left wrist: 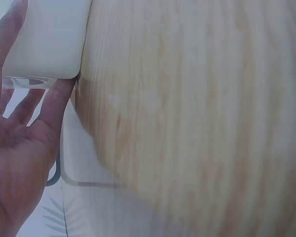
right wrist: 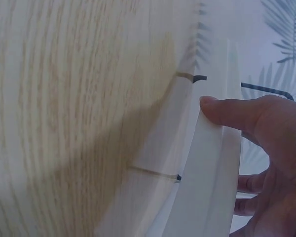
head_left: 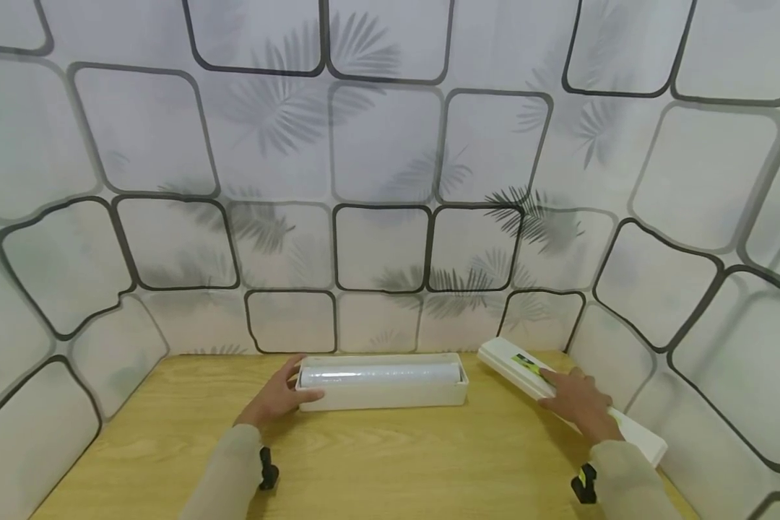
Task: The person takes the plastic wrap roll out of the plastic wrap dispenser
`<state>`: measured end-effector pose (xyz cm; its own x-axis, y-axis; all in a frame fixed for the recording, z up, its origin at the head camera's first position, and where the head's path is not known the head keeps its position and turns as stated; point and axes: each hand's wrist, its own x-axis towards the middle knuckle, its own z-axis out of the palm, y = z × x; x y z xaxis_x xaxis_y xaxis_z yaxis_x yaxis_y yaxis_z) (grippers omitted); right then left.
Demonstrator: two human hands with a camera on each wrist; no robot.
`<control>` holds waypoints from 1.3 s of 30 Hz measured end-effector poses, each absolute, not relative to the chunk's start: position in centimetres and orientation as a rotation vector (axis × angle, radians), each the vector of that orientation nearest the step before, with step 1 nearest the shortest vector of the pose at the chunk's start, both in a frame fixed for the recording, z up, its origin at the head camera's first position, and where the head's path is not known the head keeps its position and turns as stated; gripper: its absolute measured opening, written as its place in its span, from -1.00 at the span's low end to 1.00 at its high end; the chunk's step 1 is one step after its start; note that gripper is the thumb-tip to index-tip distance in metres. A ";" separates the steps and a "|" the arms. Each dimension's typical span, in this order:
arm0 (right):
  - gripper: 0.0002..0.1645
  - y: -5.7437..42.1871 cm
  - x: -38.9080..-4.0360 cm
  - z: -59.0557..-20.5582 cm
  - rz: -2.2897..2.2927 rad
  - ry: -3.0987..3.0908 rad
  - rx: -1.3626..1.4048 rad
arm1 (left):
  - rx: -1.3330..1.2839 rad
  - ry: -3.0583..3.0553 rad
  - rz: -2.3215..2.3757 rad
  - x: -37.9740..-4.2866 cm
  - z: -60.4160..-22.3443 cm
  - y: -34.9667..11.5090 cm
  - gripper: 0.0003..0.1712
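A long white box point(head_left: 383, 398) lies on the wooden table with its top uncovered, and a shiny roll of plastic wrap point(head_left: 380, 374) fills it. My left hand point(head_left: 278, 396) grips the box's left end, thumb along the front wall and fingers around the end and back. In the left wrist view the fingertips touch the box point(left wrist: 49, 39) near a lower corner. Off to the right, my right hand point(head_left: 578, 401) holds a long white lid point(head_left: 510, 363) with a green and black label, thumb on one edge and fingers on the other. The lid slants down toward the right.
The yellowish wooden table point(head_left: 377, 462) backs onto a patterned curtain point(head_left: 380, 245) with dark rounded squares and grey leaves. This curtain also closes off both sides. Black straps with small devices sit at both wrists.
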<state>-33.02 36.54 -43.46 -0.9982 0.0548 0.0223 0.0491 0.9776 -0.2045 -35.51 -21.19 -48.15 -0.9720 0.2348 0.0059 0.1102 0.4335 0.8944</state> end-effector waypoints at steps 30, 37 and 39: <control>-0.03 39.1 -31.9 -44.5 0.435 -3.115 -0.245 | 0.318 2.547 1.619 -35.4 -48.0 -20.9 0.17; -0.02 39.1 -31.7 -44.6 0.435 -3.116 -0.280 | 0.333 2.535 1.637 -35.5 -48.1 -20.9 0.15; 0.00 39.1 -31.6 -44.6 0.440 -3.124 -0.301 | 0.331 2.532 1.642 -35.5 -48.1 -20.9 0.15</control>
<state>-31.63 39.06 -44.63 -0.9816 0.1833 -0.0536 0.1909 0.9435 -0.2708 -35.46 -20.91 -48.06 -0.9707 0.2385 0.0290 0.1237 0.3930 0.9112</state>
